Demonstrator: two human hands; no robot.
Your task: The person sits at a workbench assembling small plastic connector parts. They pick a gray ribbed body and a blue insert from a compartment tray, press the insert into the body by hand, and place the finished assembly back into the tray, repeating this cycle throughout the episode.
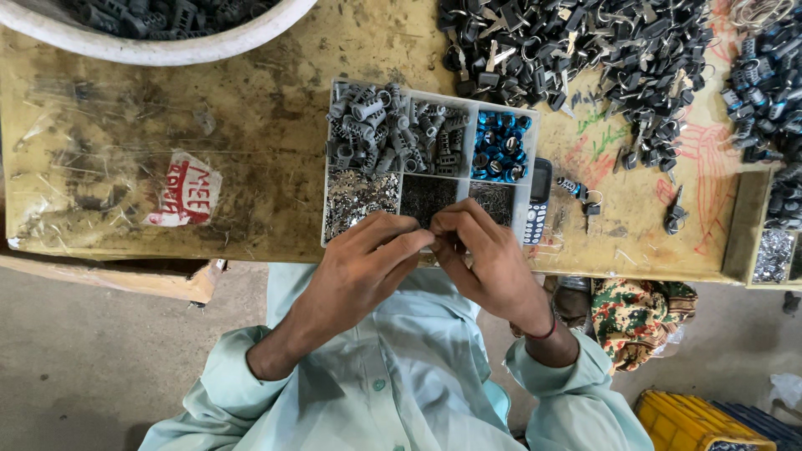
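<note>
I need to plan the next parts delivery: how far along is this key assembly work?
A big heap of black-headed keys already lies on the bench. Both hands, left hand and right hand, pinch something tiny together over the compartment tray. Its grey cylinders, blue rings and small metal bits remain plentiful, so much seems left.

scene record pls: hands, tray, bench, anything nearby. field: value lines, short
left hand: fingertips pinched against the right's, over the tray's near edge
right hand: pinching too; whatever is held is too small to tell
tray: white, compartmented; grey plastic parts, blue rings, small metal bits
phone: dark keypad type, right of tray
key pile: black-headed keys, far right of bench
tub: white, dark parts inside
bench: worn yellow top
</note>
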